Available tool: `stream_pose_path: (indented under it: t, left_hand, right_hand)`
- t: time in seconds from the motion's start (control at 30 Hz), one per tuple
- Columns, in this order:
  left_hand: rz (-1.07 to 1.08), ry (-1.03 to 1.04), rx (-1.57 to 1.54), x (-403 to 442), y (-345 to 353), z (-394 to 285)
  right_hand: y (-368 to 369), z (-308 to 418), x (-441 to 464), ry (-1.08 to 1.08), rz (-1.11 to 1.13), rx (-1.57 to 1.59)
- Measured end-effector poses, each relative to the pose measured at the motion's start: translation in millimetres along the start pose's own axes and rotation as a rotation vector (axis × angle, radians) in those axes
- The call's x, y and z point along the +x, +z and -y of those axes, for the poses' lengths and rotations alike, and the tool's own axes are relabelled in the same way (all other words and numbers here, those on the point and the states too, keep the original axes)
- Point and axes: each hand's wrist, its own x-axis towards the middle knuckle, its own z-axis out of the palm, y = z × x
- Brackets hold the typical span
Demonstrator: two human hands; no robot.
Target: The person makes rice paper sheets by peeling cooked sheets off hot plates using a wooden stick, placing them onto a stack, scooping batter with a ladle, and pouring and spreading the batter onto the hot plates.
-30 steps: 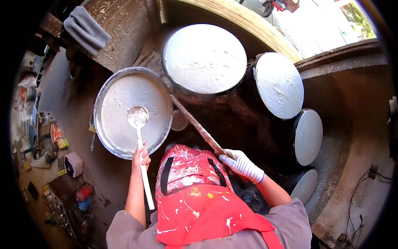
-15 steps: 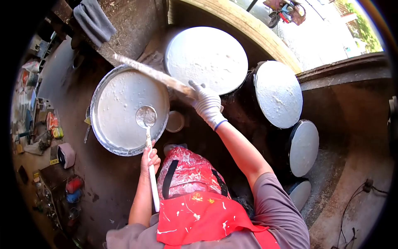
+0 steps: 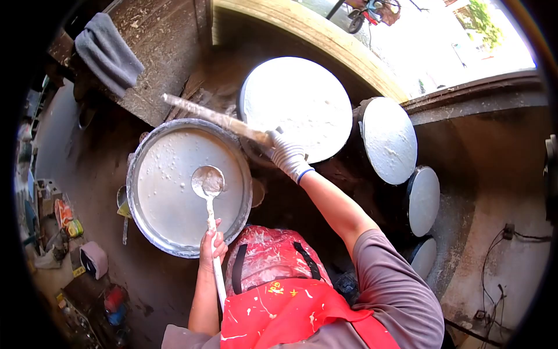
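The bare left hand is gripping a long-handled ladle, fingers curled shut, its bowl hanging over white mixture toward the basin's right edge. The gloved right hand is clasping a stick near the far edge. Both tools are apparently being worked; moving calls for keeping the ladle level.

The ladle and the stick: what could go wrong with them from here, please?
The stick, in the gloved right hand, appears close to the far rim of the pan and might knock it. The ladle appears above the pan, held by the left hand alone; a slip could drop it in and cause splashing. That hand is bare, so splashes might reach the skin.
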Motion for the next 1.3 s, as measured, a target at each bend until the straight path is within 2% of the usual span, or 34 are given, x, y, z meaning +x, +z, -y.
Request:
stream_pose_path:
  t: [0.03,0.23,0.37,0.43,0.47,0.57,0.63,0.8,0.93,1.03,1.1,1.17,1.23,1.3]
  left_hand:
    - [0.009,-0.014,0.007,3.3,-1.0,-4.8]
    - [-0.011,-0.062,0.089,9.6,5.6,-25.0]
    - [0.013,-0.1,0.094,14.5,5.8,-30.2]
    - [0.027,-0.124,0.105,16.0,8.3,-32.1]
    - [0.033,-0.131,0.137,16.9,9.6,-33.0]
    - [0.058,-0.158,0.21,18.1,16.9,-35.3]
    - [0.072,-0.161,0.257,20.0,24.8,-35.4]
    - [0.211,-0.231,0.335,29.6,45.4,-34.5]
    - [0.229,-0.333,0.44,37.2,65.4,-22.8]
    - [0.306,-0.451,0.433,43.1,78.5,-14.8]
    - [0.312,-0.505,0.459,46.3,89.0,-7.8]
    - [0.367,-0.601,0.52,51.5,91.6,9.9]
    - [0.349,-0.649,0.591,57.1,88.7,24.8]
    - [0.373,-0.658,0.712,54.1,93.5,47.4]
  right_hand:
    - [-2.8,6.7,-3.5,-0.035,-0.045,0.006]
    - [0.8,-3.7,2.0,0.017,0.027,-0.078]
    - [-24.2,-11.4,8.0,0.181,-0.185,0.029]
    - [-35.1,-15.5,7.7,0.237,-0.407,0.151]
    - [-41.9,-18.7,7.5,0.253,-0.471,0.113]
    - [-70.2,-31.4,8.1,0.364,-0.538,0.191]
    - [-94.2,-45.2,3.2,0.297,-0.716,0.102]
    - [-166.4,-77.6,-29.2,0.345,-1.09,0.04]
    - [-236.4,-91.1,-103.3,0.356,-1.376,0.081]
    - [-278.6,-64.2,-188.7,0.344,-1.55,0.149]
    - [-295.7,-24.6,-254.2,0.441,-1.622,0.216]
    - [-278.4,2.4,-335.9,0.71,-1.764,0.23]
    - [-241.9,25.4,-416.3,0.731,-1.765,-0.087]
    - [-203.0,75.5,-477.8,1.153,-1.819,0.111]
